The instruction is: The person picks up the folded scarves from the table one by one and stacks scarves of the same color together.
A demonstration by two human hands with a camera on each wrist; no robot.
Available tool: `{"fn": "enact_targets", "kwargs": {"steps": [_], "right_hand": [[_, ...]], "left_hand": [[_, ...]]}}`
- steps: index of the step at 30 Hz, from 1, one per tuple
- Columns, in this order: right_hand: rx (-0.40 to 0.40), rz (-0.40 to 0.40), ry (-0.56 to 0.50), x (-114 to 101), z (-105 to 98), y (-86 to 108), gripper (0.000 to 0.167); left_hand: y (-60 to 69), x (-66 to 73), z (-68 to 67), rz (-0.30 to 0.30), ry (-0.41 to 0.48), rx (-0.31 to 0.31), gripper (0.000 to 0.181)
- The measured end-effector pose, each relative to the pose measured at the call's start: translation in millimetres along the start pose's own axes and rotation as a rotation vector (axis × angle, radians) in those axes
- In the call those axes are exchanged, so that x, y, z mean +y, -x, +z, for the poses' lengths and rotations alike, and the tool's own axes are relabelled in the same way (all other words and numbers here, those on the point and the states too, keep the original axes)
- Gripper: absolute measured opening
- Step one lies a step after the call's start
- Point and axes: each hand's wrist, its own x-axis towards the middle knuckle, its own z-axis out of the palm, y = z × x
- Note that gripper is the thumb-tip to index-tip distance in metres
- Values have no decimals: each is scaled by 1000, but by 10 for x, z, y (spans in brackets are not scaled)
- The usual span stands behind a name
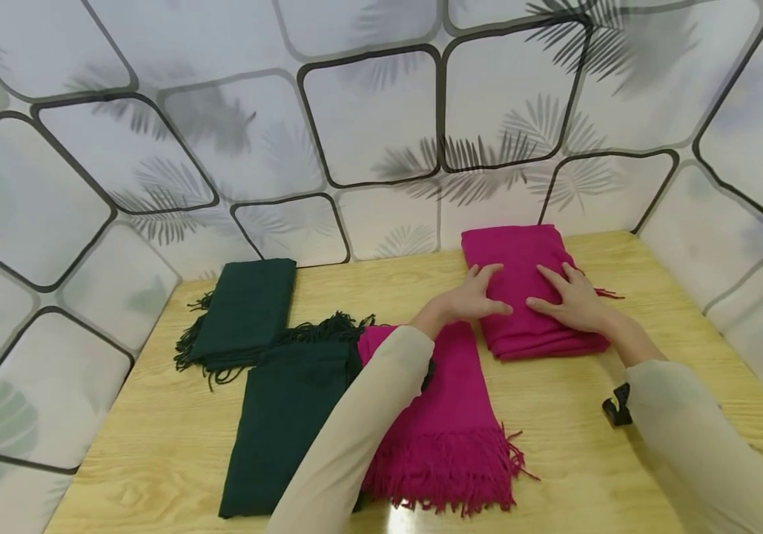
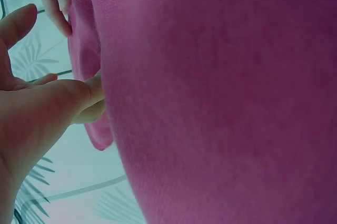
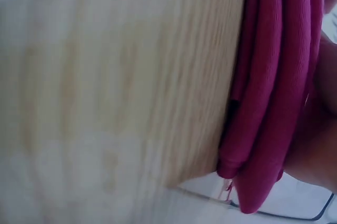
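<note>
Currently, both of my hands are at the folded magenta shawl (image 1: pixel 521 252), with their fingers spread and relaxed. My left hand (image 1: pixel 473 298) reaches over the shawl's left edge, thumb and fingers apart; my right hand (image 1: pixel 573 300) rests on its right half, thumb directed inward. How firmly either hand presses cannot be told. The folded magenta shawl lies flat at the far right of the wooden tabletop (image 1: pixel 568 430), near the backdrop; its near edge shows stacked, rounded layers in the right wrist view, and a few fringe strands (image 1: pixel 610 294) project from its right side. My left sleeve (image 1: pixel 361 437) crosses a second magenta shawl (image 1: pixel 454 386), whose long fringe (image 1: pixel 444 467) points toward me. A black bracket (image 1: pixel 618 406) is located beside my right sleeve (image 1: pixel 688 423). Immediately left of the second magenta shawl lies a near dark green shawl (image 1: pixel 294 415), partly covered by my left arm. Beyond it, at far left, lies a smaller folded dark green shawl (image 1: pixel 250 308), with fringe along its left side. A leaf-patterned white backdrop (image 1: pixel 374 122) encloses the tabletop.
</note>
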Motion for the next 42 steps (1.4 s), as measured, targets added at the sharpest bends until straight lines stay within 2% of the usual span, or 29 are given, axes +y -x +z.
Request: {"fn": "enact_targets", "kwargs": {"steps": [5, 9, 12, 14, 17, 20, 23, 27, 31, 37, 42], "right_hand": [[-33, 52, -107, 59, -48, -28, 94], [-36, 84, -90, 63, -58, -85, 98], [-35, 100, -64, 31, -77, -128, 100], [-35, 97, -84, 6, -99, -151, 100], [-52, 115, -206, -6, -141, -163, 99], [-82, 167, -378, 15, -181, -147, 99], [-120, 215, -498, 64, -208, -128, 99], [-166, 227, -629, 110, -203, -125, 99], [-221, 244, -753, 102, -176, -131, 99], [-270, 208, -812, 93, -175, -135, 95], [-312, 174, -852, 129, -130, -109, 94]], "left_hand": [[-63, -2, 47, 6, 62, 60, 87], [-113, -9, 102, -7, 139, 120, 89], [-144, -23, 153, -33, 179, 189, 88], [-156, -32, 190, -55, 194, 233, 86], [-172, -46, 241, -81, 225, 290, 83], [-177, -52, 271, -97, 265, 314, 82], [-179, -54, 281, -91, 297, 289, 80], [-193, -53, 272, -52, 337, 204, 77], [-221, -48, 261, -33, 371, 164, 74], [-270, -55, 234, -39, 411, 143, 71], [-313, -98, 224, -32, 353, 92, 71]]}}
